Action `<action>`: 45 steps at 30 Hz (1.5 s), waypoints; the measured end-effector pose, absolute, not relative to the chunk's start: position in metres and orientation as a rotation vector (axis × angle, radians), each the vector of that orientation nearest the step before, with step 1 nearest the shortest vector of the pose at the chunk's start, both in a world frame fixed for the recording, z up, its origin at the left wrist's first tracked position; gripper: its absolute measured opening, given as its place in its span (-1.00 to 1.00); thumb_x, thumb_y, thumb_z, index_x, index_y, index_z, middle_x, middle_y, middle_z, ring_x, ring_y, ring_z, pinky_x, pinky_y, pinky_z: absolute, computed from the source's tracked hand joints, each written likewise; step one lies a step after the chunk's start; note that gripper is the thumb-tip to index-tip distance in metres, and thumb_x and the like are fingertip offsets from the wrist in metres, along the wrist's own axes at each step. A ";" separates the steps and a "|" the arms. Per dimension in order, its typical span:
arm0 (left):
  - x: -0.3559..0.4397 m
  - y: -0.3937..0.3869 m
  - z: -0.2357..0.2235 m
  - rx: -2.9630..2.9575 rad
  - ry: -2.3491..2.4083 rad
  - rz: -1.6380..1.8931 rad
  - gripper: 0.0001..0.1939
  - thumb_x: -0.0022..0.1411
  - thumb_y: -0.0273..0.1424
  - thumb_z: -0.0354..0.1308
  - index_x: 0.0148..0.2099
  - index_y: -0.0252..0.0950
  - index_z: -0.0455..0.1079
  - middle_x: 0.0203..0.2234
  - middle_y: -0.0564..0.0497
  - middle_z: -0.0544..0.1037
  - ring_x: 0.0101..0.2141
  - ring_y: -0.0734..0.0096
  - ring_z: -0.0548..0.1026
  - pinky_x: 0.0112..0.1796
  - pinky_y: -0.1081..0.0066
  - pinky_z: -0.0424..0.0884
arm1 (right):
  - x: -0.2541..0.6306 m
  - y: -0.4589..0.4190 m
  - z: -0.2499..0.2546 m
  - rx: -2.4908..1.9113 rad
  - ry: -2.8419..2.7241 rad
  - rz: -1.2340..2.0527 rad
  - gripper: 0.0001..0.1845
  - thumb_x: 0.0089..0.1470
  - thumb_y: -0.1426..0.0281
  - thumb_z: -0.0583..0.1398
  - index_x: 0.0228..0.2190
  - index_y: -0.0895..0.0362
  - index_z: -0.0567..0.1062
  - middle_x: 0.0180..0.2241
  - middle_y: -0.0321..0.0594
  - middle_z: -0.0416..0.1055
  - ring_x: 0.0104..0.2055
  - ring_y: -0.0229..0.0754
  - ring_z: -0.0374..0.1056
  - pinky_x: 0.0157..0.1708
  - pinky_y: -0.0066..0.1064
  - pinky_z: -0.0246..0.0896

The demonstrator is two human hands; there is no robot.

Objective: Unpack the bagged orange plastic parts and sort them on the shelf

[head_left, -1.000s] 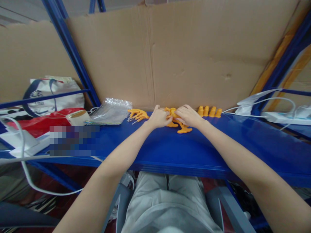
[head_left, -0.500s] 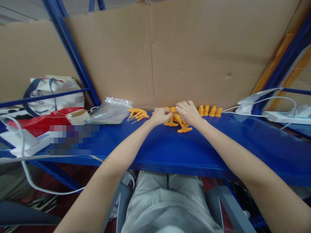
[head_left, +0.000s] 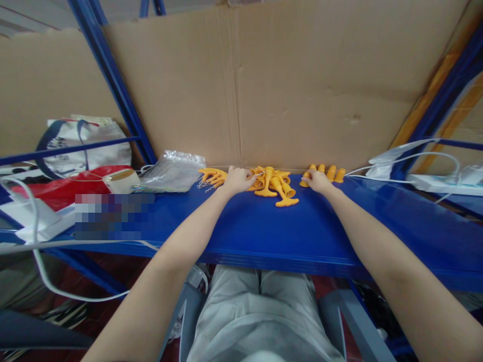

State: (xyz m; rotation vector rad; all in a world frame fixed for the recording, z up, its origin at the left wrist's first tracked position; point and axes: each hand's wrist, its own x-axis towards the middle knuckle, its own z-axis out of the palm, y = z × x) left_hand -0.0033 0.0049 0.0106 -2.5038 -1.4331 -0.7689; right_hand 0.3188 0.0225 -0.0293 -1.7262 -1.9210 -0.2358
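Note:
A heap of orange plastic foot-shaped pieces [head_left: 274, 186] lies at the back of the blue shelf [head_left: 264, 226]. My left hand [head_left: 237, 180] rests at the heap's left edge, fingers curled on a small orange piece. My right hand [head_left: 316, 181] sits to the right of the heap, fingers closed on an orange cone [head_left: 306, 177] at the left end of a short row of orange cones [head_left: 332, 173]. More orange foot pieces [head_left: 213, 177] and small metal rings [head_left: 203, 185] lie left of my left hand.
A clear plastic bag [head_left: 171, 173] lies at the left, beside a red bag [head_left: 62, 191] and a white tote [head_left: 85, 146]. White cables and a power strip [head_left: 433, 183] sit at the right. A cardboard wall [head_left: 287, 85] backs the shelf. Blue rack posts [head_left: 113, 85] stand left.
My right hand has left the orange heap and moved right to the row of cones. My left hand has shifted slightly left and back. The heap now lies uncovered.

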 end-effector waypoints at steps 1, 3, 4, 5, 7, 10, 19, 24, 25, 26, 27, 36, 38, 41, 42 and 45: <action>-0.002 0.004 0.011 -2.500 -1.431 -0.767 -0.58 0.28 -0.16 0.02 -0.55 -0.27 0.38 -0.58 -0.06 0.55 -0.36 0.18 0.51 -0.11 0.18 0.21 | 0.320 0.023 -0.030 -1.756 -1.899 -0.194 -0.77 0.14 0.42 0.19 -0.18 0.26 0.53 -0.22 0.15 0.53 -0.13 0.14 0.47 -0.11 -0.12 0.34; 0.000 0.002 0.011 -2.481 -1.428 -0.764 -0.57 0.30 -0.15 0.01 -0.53 -0.27 0.39 -0.55 -0.08 0.57 -0.34 0.17 0.53 -0.11 0.18 0.20 | 0.319 0.024 -0.031 -1.816 -1.846 -0.106 -0.75 0.10 0.43 0.23 -0.14 0.22 0.51 -0.20 0.09 0.53 -0.12 0.09 0.48 -0.08 -0.14 0.35; 0.001 0.001 0.012 -2.468 -1.427 -0.760 -0.56 0.31 -0.15 -0.01 -0.52 -0.27 0.40 -0.53 -0.10 0.59 -0.33 0.16 0.54 -0.11 0.18 0.20 | 0.318 0.025 -0.032 -1.828 -1.809 -0.073 -0.73 0.07 0.44 0.26 -0.14 0.18 0.49 -0.20 0.03 0.53 -0.15 0.04 0.48 -0.10 -0.16 0.36; 0.002 0.000 0.012 -2.453 -1.430 -0.753 -0.55 0.31 -0.14 -0.02 -0.52 -0.27 0.40 -0.51 -0.11 0.60 -0.31 0.15 0.54 -0.12 0.19 0.20 | 0.317 0.026 -0.033 -1.842 -1.761 -0.041 -0.72 0.03 0.45 0.30 -0.16 0.14 0.47 -0.22 -0.05 0.53 -0.18 -0.01 0.48 -0.12 -0.19 0.38; 0.004 -0.002 0.013 -2.426 -1.445 -0.730 -0.54 0.33 -0.14 -0.05 -0.50 -0.28 0.41 -0.47 -0.14 0.62 -0.29 0.12 0.56 -0.14 0.19 0.20 | 0.315 0.027 -0.036 -1.867 -1.653 0.003 -0.71 -0.03 0.46 0.35 -0.24 0.07 0.44 -0.28 -0.18 0.52 -0.25 -0.10 0.46 -0.16 -0.25 0.39; 0.005 -0.004 0.014 -2.396 -1.468 -0.688 -0.53 0.34 -0.15 -0.07 -0.48 -0.28 0.43 -0.42 -0.16 0.64 -0.25 0.10 0.57 -0.14 0.19 0.20 | 0.315 0.028 -0.039 -1.883 -1.591 0.012 -0.79 -0.05 0.44 0.36 -0.41 0.05 0.41 -0.40 -0.26 0.47 -0.30 -0.14 0.43 -0.14 -0.26 0.40; 0.003 -0.004 0.014 -2.376 -1.446 -0.630 -0.55 0.35 -0.18 -0.09 -0.43 -0.29 0.48 -0.39 -0.17 0.65 -0.24 0.08 0.58 -0.12 0.17 0.20 | 0.306 0.025 -0.044 -1.840 -1.771 0.078 -0.83 0.10 0.52 0.21 -0.33 0.12 0.62 -0.27 -0.15 0.61 -0.17 -0.10 0.54 -0.10 -0.37 0.40; 0.002 -0.003 0.014 -2.385 -1.418 -0.617 -0.53 0.36 -0.17 -0.11 -0.43 -0.29 0.47 -0.40 -0.16 0.65 -0.25 0.11 0.57 -0.13 0.18 0.20 | 0.301 0.026 -0.045 -1.778 -1.967 0.051 -0.61 0.20 0.54 0.08 -0.06 0.18 0.62 0.00 -0.11 0.57 0.05 -0.11 0.47 0.10 -0.36 0.30; 0.002 -0.002 0.014 -2.385 -1.417 -0.623 -0.53 0.36 -0.17 -0.11 -0.43 -0.29 0.47 -0.41 -0.16 0.65 -0.26 0.11 0.57 -0.13 0.18 0.20 | 0.300 0.026 -0.045 -1.782 -2.004 0.028 -0.59 0.22 0.53 0.06 -0.02 0.19 0.61 0.04 -0.10 0.54 0.08 -0.11 0.44 0.14 -0.35 0.27; 0.002 -0.002 0.014 -2.385 -1.418 -0.633 -0.53 0.36 -0.16 -0.10 -0.44 -0.29 0.46 -0.41 -0.15 0.64 -0.26 0.12 0.57 -0.13 0.19 0.19 | 0.298 0.025 -0.044 -1.806 -2.027 -0.002 -0.56 0.24 0.51 0.04 0.02 0.19 0.58 0.07 -0.09 0.52 0.12 -0.10 0.42 0.17 -0.34 0.24; 0.002 -0.002 0.014 -2.384 -1.420 -0.643 -0.53 0.36 -0.16 -0.10 -0.45 -0.29 0.46 -0.42 -0.15 0.64 -0.27 0.12 0.57 -0.13 0.18 0.19 | 0.296 0.024 -0.043 -1.854 -2.029 -0.032 -0.55 0.26 0.48 0.02 0.07 0.18 0.56 0.11 -0.08 0.49 0.15 -0.08 0.38 0.18 -0.32 0.22; 0.002 -0.002 0.014 -2.388 -1.434 -0.676 -0.53 0.33 -0.15 -0.09 -0.46 -0.29 0.46 -0.42 -0.17 0.64 -0.27 0.10 0.57 -0.12 0.16 0.19 | 0.274 0.011 -0.031 -2.187 -2.047 -0.081 -0.43 0.36 0.25 -0.16 0.14 0.07 0.49 0.33 -0.15 0.23 0.35 0.15 0.10 0.24 0.05 0.09; 0.002 -0.003 0.014 -2.380 -1.437 -0.666 -0.53 0.33 -0.15 -0.10 -0.45 -0.28 0.46 -0.43 -0.17 0.64 -0.28 0.10 0.57 -0.12 0.16 0.19 | 0.275 0.012 -0.032 -2.181 -2.074 -0.059 -0.40 0.37 0.24 -0.19 0.19 0.10 0.43 0.35 -0.12 0.18 0.37 0.15 0.08 0.26 0.08 0.06; 0.002 -0.004 0.014 -2.377 -1.442 -0.649 -0.53 0.34 -0.16 -0.11 -0.45 -0.29 0.46 -0.43 -0.17 0.64 -0.29 0.11 0.57 -0.12 0.16 0.19 | 0.277 0.014 -0.034 -2.175 -2.083 -0.002 -0.35 0.37 0.19 -0.23 0.32 0.11 0.27 0.40 -0.12 0.07 0.42 0.13 -0.01 0.32 0.11 -0.07; 0.002 -0.004 0.014 -2.377 -1.441 -0.647 -0.53 0.34 -0.16 -0.11 -0.45 -0.29 0.46 -0.43 -0.17 0.64 -0.29 0.11 0.57 -0.12 0.16 0.19 | 0.277 0.014 -0.034 -2.174 -2.087 0.022 -0.34 0.37 0.17 -0.23 0.35 0.11 0.21 0.41 -0.13 0.04 0.43 0.11 -0.04 0.34 0.12 -0.12; 0.002 -0.003 0.014 -2.380 -1.432 -0.649 -0.53 0.34 -0.16 -0.10 -0.45 -0.29 0.47 -0.44 -0.17 0.63 -0.30 0.14 0.57 -0.12 0.17 0.19 | 0.278 0.015 -0.034 -2.168 -2.110 0.082 -0.30 0.36 0.13 -0.26 0.39 0.09 0.11 0.43 -0.16 -0.04 0.46 0.06 -0.11 0.38 0.08 -0.22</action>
